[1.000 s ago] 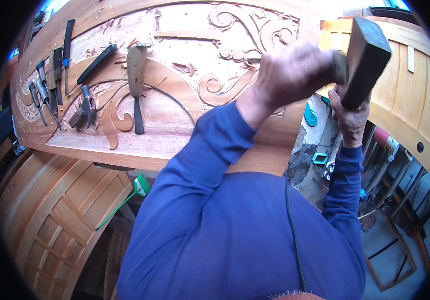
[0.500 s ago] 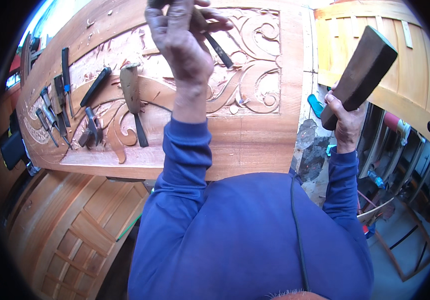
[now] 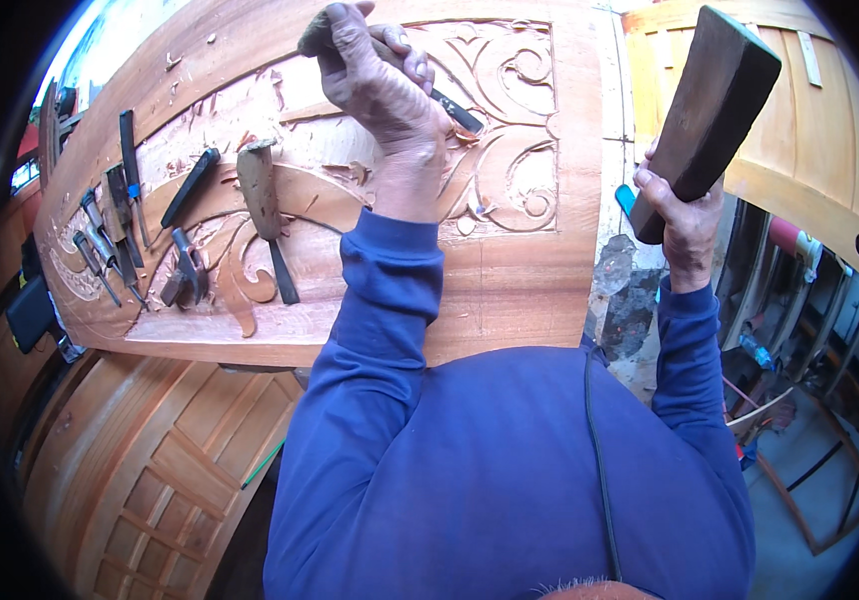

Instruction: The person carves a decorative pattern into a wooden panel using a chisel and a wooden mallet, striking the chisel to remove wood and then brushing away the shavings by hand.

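My left hand (image 3: 375, 80) is closed round a chisel's handle; its dark blade (image 3: 458, 112) meets the carved scrollwork at the upper right of the wooden panel (image 3: 490, 280), beside curled shavings. My right hand (image 3: 683, 215) grips a dark rectangular wooden mallet (image 3: 712, 95), held upright past the panel's right edge. Left of my left arm, a chisel with a thick wooden handle (image 3: 261, 190) lies on the panel. Farther left lie a black-handled tool (image 3: 192, 185), a hammer-like tool (image 3: 188, 275) and several other chisels (image 3: 115, 235), among wood chips.
A light wooden door (image 3: 795, 160) stands at the right, with metal bars and a wooden frame (image 3: 815, 530) below it. A panelled door (image 3: 180, 470) and a green stick (image 3: 260, 468) are below the workbench at lower left. A black object (image 3: 30, 310) sits at the far left.
My left hand moved from beside the mallet up-left over the carving, then closed firmly on the chisel, its blade now lower. The mallet dipped, then rose slightly in my right hand.
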Available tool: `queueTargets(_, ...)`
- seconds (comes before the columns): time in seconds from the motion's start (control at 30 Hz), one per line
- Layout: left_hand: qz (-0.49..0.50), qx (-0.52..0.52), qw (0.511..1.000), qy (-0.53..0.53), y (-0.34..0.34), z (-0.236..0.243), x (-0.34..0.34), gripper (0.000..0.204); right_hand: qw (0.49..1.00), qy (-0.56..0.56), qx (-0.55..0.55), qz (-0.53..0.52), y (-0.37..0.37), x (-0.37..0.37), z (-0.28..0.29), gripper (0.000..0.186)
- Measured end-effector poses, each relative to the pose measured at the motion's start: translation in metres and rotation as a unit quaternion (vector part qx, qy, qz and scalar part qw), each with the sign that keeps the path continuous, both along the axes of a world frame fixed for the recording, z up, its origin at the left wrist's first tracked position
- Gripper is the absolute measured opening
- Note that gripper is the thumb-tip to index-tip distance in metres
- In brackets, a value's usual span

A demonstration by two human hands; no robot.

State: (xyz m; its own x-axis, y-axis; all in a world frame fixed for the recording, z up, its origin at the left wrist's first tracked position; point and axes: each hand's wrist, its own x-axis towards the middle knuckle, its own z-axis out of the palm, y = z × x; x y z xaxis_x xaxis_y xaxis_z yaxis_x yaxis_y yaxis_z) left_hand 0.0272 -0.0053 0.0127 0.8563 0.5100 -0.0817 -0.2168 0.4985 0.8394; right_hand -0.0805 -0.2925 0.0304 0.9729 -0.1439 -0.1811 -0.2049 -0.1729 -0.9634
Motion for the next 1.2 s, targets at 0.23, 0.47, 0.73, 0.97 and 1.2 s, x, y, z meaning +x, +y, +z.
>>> queueTargets(0.23, 0.068, -0.04, 0.994, 0.075, -0.009, 0.017, 0.005, 0.036, 0.998, -0.033, -0.018, 0.045, 0.026, 0.04, 0.032, 0.055)
queueTargets(0.47, 0.092, -0.016, 0.991, 0.098, -0.016, 0.011, 0.009, 0.023, 0.961, -0.16, -0.154, 0.163, 0.061, 0.101, 0.07, 0.056)
queueTargets(0.73, 0.092, -0.045, 0.992, 0.069, -0.017, 0.01, 0.01, 0.017, 0.917, -0.292, -0.076, 0.259, 0.124, 0.164, 0.132, 0.077)
queueTargets(0.97, 0.088, -0.022, 0.995, 0.052, -0.012, 0.008, 0.006, 0.021, 0.922, -0.265, -0.085, 0.268, 0.135, 0.164, 0.133, 0.075)
queueTargets(1.2, 0.101, -0.018, 0.994, 0.048, -0.01, 0.009, 0.006, 0.02, 0.927, -0.244, -0.085, 0.273, 0.141, 0.165, 0.135, 0.073)
